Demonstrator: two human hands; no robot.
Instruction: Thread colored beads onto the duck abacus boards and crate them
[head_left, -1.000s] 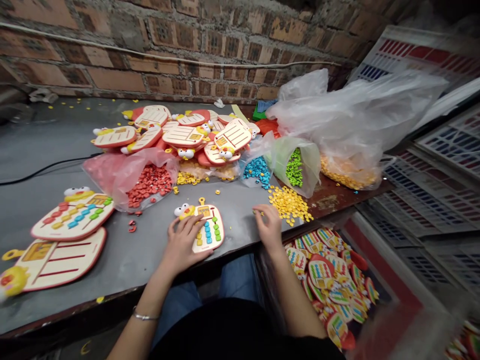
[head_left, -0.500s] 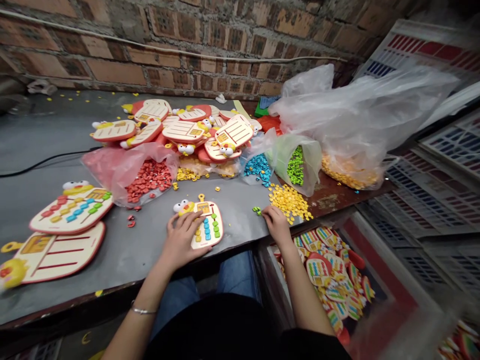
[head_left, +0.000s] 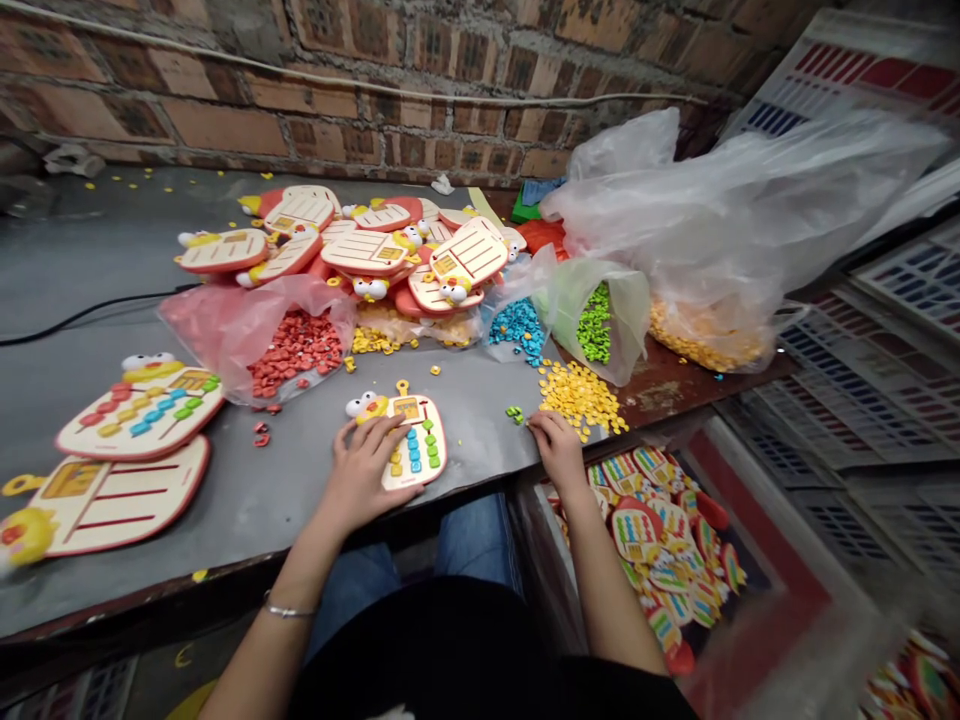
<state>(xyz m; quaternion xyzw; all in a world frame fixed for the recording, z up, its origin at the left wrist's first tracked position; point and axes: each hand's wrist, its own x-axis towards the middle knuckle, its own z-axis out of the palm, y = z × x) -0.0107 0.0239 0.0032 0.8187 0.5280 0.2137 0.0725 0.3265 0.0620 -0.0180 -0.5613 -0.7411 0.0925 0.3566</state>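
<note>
A cream duck-faced board (head_left: 412, 462) with yellow, blue and green beads in its slots lies near the table's front edge. My left hand (head_left: 366, 468) rests over its left part, fingers wrapped on it and hiding some of the beads. My right hand (head_left: 553, 448) is beside the heap of yellow discs (head_left: 581, 395), its fingertips pinched together; what they hold, if anything, is too small to make out. A few green beads (head_left: 514, 413) lie just left of those fingertips.
Two boards (head_left: 139, 415) overlap at the left. More boards (head_left: 367, 252) are piled at the back. Open bags hold red (head_left: 296, 348), blue (head_left: 517, 328) and green beads (head_left: 594, 325). A large clear bag (head_left: 712, 345) stands right. Below right, a crate holds filled boards (head_left: 660, 540).
My right hand has shifted slightly, its fingertips a little further right of the green beads. The view has tilted a little. My left hand stays on the board.
</note>
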